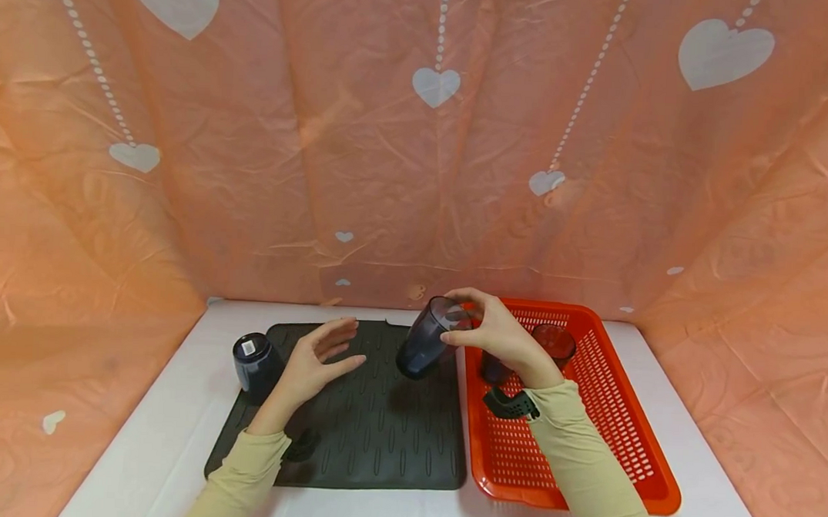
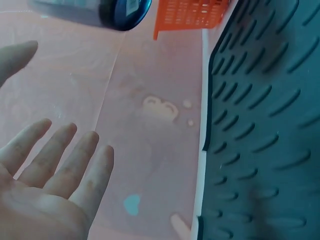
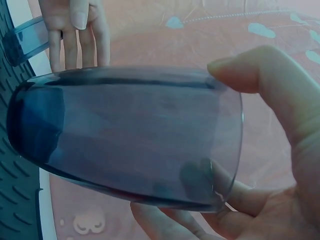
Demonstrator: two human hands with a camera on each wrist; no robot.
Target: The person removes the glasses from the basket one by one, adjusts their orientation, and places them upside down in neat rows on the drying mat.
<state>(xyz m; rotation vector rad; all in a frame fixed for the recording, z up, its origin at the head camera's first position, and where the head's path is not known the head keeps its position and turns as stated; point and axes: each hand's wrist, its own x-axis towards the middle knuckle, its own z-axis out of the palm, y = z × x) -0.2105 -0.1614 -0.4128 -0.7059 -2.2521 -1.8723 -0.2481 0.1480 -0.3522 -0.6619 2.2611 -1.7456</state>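
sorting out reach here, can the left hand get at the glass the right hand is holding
Probably yes: the left hand is open, facing the tilted glass, and nothing shows between them above the dark mat. The right hand grips the glass towards its upper end, leaving the lower end free.

Bright and warm in the head view, lit softly from above, with a fuzzy dark shadow on the black mat [image 1: 371, 442] below the tilted glass [image 1: 424, 348], and little shiny creases on the orange curtain [image 1: 363, 156]. Dimmer, bluer and a bit milky in both wrist views, with a pale washed-out top right corner in the right wrist view. Blurry near the top of the left wrist view, around the tilted glass and red basket [image 1: 609, 390], and soft on the curtain in both.
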